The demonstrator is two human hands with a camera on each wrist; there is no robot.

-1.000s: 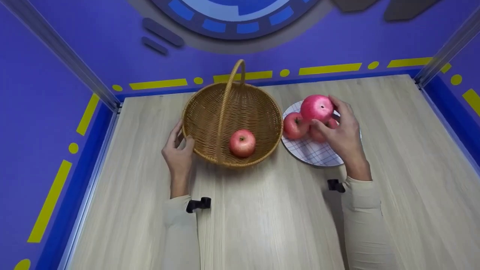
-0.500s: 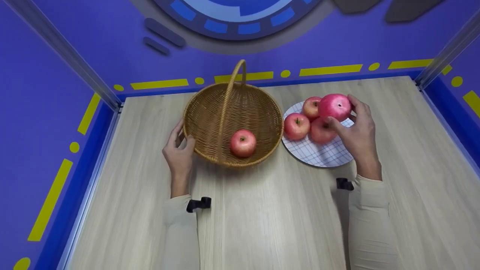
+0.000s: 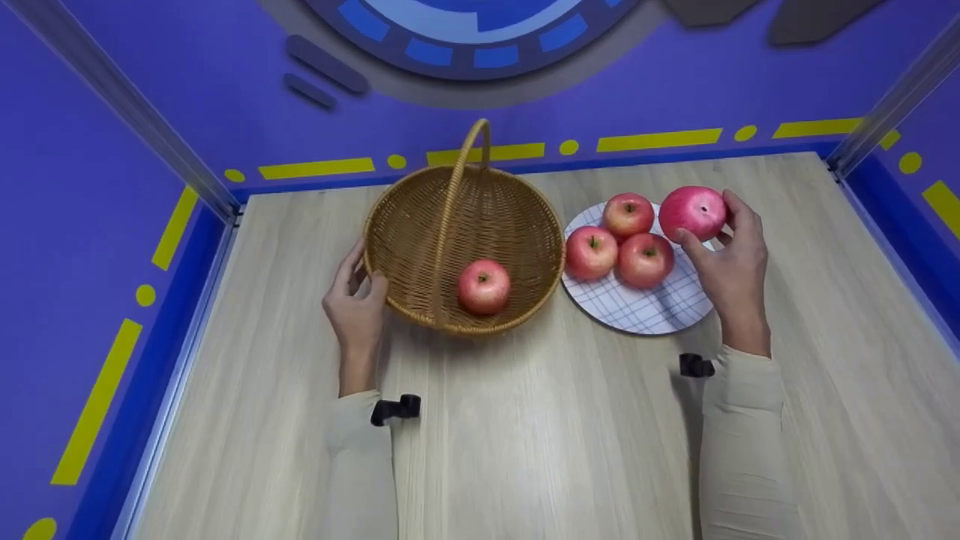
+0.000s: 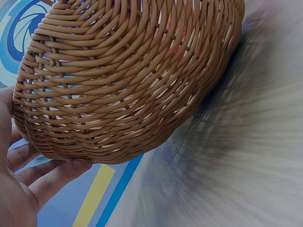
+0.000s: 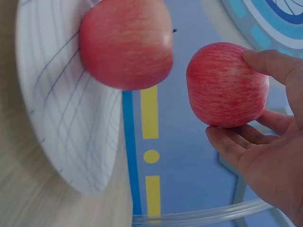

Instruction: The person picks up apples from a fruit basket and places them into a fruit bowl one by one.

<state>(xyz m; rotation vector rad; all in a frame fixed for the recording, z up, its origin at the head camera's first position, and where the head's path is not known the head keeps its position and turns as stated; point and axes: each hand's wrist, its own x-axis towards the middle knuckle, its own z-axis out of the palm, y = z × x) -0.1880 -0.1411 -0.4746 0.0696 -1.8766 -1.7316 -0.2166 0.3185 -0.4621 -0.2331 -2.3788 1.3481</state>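
A brown wicker basket [image 3: 405,240] with a tall arched handle stands left of centre, one red apple [image 3: 484,287] inside it. My left hand [image 3: 356,307] holds the basket's left side, thumb at the rim; its fingers reach along the woven wall [image 4: 113,94] in the left wrist view. In my right hand [image 3: 735,262] I hold another red apple [image 3: 688,214] between thumb and fingers, raised over the right edge of a round plate [image 3: 637,313]. Its dark-dotted end faces up. Three more apples [image 3: 646,260] sit grouped on the plate's left and far part.
The plate, white with a blue grid pattern, stands close to the basket's right side on a pale wooden table [image 3: 510,442]. A blue-purple wall [image 3: 645,97] with yellow marks closes off the back, and side panels [image 3: 75,247] rise left and right.
My right hand has moved right with its apple, away from above the plate's middle, uncovering the three apples there. The left hand and basket have stayed put.
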